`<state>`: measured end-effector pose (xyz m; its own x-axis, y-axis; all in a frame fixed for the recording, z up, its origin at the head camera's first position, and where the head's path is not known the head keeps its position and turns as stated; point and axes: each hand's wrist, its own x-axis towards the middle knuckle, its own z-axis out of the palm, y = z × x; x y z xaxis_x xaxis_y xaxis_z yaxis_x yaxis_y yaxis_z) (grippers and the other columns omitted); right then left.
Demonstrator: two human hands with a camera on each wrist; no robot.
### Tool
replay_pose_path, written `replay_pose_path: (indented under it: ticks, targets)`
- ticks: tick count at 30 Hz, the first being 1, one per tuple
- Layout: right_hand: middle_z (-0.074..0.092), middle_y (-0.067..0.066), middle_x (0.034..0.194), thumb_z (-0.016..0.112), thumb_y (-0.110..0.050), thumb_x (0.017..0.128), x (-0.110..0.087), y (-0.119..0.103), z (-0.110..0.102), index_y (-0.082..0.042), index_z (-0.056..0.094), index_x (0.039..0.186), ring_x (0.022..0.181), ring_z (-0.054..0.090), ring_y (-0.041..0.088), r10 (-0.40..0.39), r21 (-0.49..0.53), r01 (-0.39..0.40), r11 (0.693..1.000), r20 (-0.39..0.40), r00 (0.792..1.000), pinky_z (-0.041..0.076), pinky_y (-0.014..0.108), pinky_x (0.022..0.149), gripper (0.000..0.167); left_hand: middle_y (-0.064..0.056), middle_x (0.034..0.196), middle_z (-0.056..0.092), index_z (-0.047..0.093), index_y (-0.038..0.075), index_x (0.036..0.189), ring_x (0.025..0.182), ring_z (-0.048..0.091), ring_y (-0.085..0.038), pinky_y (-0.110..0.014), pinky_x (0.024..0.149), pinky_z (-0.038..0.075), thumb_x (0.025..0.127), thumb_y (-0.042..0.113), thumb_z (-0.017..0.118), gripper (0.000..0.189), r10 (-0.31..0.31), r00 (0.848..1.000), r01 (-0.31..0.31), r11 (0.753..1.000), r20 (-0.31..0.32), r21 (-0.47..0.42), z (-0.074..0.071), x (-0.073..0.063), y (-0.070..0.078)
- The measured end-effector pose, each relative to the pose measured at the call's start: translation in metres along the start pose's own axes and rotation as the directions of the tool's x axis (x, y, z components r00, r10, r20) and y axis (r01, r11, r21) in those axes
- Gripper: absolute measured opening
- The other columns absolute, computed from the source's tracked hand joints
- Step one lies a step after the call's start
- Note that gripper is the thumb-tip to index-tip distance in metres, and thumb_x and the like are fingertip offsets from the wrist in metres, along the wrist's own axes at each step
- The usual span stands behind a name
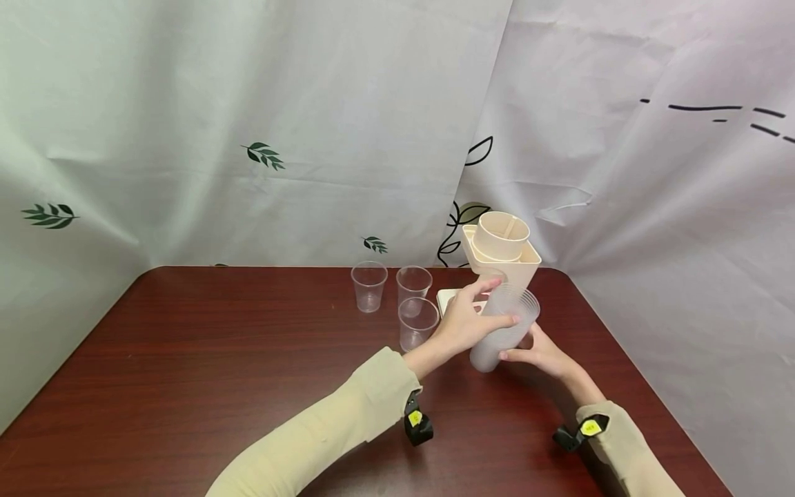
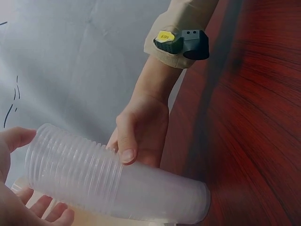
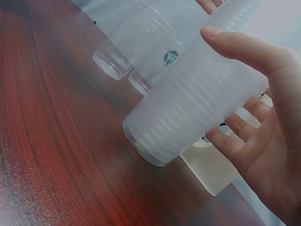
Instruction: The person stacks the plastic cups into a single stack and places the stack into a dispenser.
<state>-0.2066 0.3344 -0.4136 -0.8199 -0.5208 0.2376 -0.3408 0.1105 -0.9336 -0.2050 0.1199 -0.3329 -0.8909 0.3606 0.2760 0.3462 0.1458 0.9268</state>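
A tilted stack of clear plastic cups (image 1: 504, 330) is held between both hands over the table, its rims up and its bottoms low. My right hand (image 1: 546, 355) grips the stack from the right, thumb along one side and fingers round the other in the right wrist view. At the upper end, my left hand (image 1: 462, 321) holds the rims, with the thumb on one side and curled fingers (image 2: 42, 207) on the other. Just behind the hands stands a cream cup dispenser (image 1: 502, 259) with a round tube on top; the stack and left hand partly hide its lower part.
Three single clear cups stand upright left of the dispenser: one at the left (image 1: 369, 290), one at the back (image 1: 413, 281) and one in front (image 1: 417, 328). The dark red wooden table (image 1: 217, 373) ends at a pale curtain (image 1: 310, 124) behind.
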Motion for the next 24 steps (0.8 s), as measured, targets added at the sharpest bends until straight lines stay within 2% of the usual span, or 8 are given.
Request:
replay_pose_path:
  ticks: [7, 14, 24]
  targets:
    - [0.056, -0.013, 0.127, 0.063, 0.009, 0.082, -0.001, 0.001, 0.0, -0.021, 0.033, 0.14, 0.113, 0.057, 0.002, -0.003, -0.017, 0.003, 1.0, -0.008, 1.0, 0.049, 0.018, 0.092, 0.072, -0.001, 0.135, 0.059, 0.056, 0.014, 0.134, 0.118, 0.059, -0.021, -0.028, 0.097, 0.05, 0.077, 0.023, 0.08, 0.062, 0.011, 1.0, -0.011, 1.0, 0.001, -0.003, -0.001, -0.002, -0.001]
    - [0.058, -0.012, 0.125, 0.062, 0.01, 0.082, 0.0, 0.002, 0.0, -0.02, 0.036, 0.137, 0.111, 0.059, 0.002, -0.024, -0.006, 0.024, 1.0, 0.004, 1.0, 0.05, 0.018, 0.091, 0.068, -0.002, 0.134, 0.06, 0.055, 0.016, 0.134, 0.119, 0.058, -0.02, -0.029, 0.099, 0.048, 0.075, 0.024, 0.082, 0.065, -0.026, 1.0, 0.025, 0.999, -0.014, -0.029, -0.004, -0.004, -0.003]
    - [0.058, -0.012, 0.123, 0.064, 0.009, 0.081, 0.001, 0.001, 0.001, -0.021, 0.039, 0.135, 0.11, 0.058, 0.002, -0.013, -0.011, 0.013, 1.0, -0.006, 1.0, 0.049, 0.018, 0.091, 0.066, -0.01, 0.131, 0.06, 0.052, 0.011, 0.135, 0.117, 0.059, -0.027, -0.039, 0.101, 0.048, 0.077, 0.019, 0.08, 0.065, 0.024, 0.998, -0.028, 0.998, -0.063, -0.064, -0.023, -0.008, -0.004]
